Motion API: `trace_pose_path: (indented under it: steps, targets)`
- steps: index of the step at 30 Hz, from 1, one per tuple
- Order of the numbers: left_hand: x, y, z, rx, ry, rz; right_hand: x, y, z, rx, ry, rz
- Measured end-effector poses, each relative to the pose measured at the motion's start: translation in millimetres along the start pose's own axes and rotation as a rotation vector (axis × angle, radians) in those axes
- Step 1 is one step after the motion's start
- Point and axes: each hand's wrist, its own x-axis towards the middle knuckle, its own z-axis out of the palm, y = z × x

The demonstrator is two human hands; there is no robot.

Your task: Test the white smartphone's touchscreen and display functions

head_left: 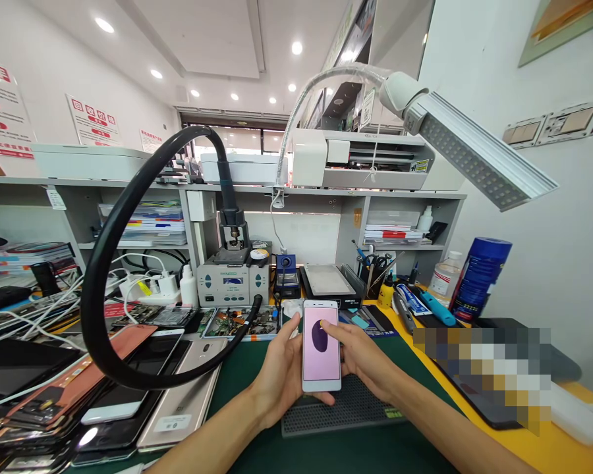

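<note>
A white smartphone (321, 368) is held upright in front of me, its lit screen showing pink with a dark purple oval. My left hand (282, 368) is closed around its left side, with fingertips showing below the lower edge. From the right, my right hand (358, 349) grips the other edge, and its thumb lies on the screen by the oval. The right fingers are partly hidden behind the phone. Under both hands is a dark textured pad (346, 411) on a green mat (247, 454).
Several phones and phone parts (178, 408) are piled at left. A thick black hose (93, 289) arches from the hot-air station (232, 283). A lamp (479, 151) hangs above right. Spray can (481, 276), bottle (445, 273) and tool holder (373, 280) stand at the back right.
</note>
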Motion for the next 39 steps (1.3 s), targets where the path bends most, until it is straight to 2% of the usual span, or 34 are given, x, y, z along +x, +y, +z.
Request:
trace_pose_path:
  steps: [14,39]
  targets:
    - [-0.8,2.8,1.0,-0.025,0.005,-0.023,0.0,-1.6,-0.5,-0.009,-0.005,0.007]
    - [-0.4,6.5,-2.3,-0.075,0.037,-0.060,-1.7,-3.1,-6.6,-0.099,-0.115,-0.058]
